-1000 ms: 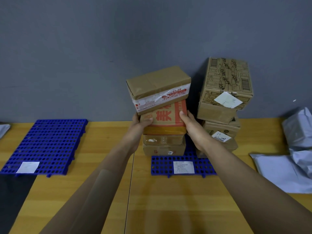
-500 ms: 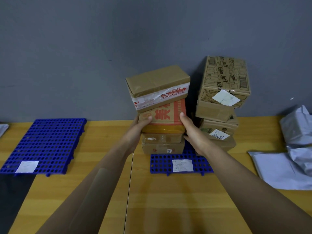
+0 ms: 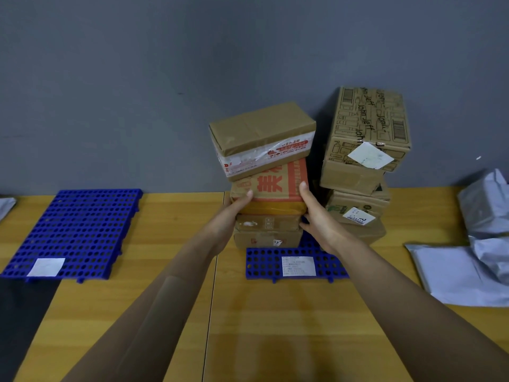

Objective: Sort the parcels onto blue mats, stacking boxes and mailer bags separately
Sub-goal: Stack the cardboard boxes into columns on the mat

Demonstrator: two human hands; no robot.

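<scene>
Two stacks of cardboard boxes stand on the middle blue mat (image 3: 264,264). In the left stack a box with red characters (image 3: 275,186) lies on two flat boxes (image 3: 268,230), and a taped brown box (image 3: 261,139) rests skewed on top of it. My left hand (image 3: 231,216) presses the red-character box's left side and my right hand (image 3: 316,216) its right side. The right stack (image 3: 360,166) is topped by a printed box with a white label. Grey mailer bags (image 3: 479,244) lie at the right.
A second blue mat (image 3: 77,232) with a white label lies on the wooden table at the left. A grey bag corner (image 3: 5,206) shows at the far left edge. A grey wall stands right behind the stacks.
Both hands stay on the red-character box. The view has drifted slightly, and the hands sit a little lower on the box's sides.
</scene>
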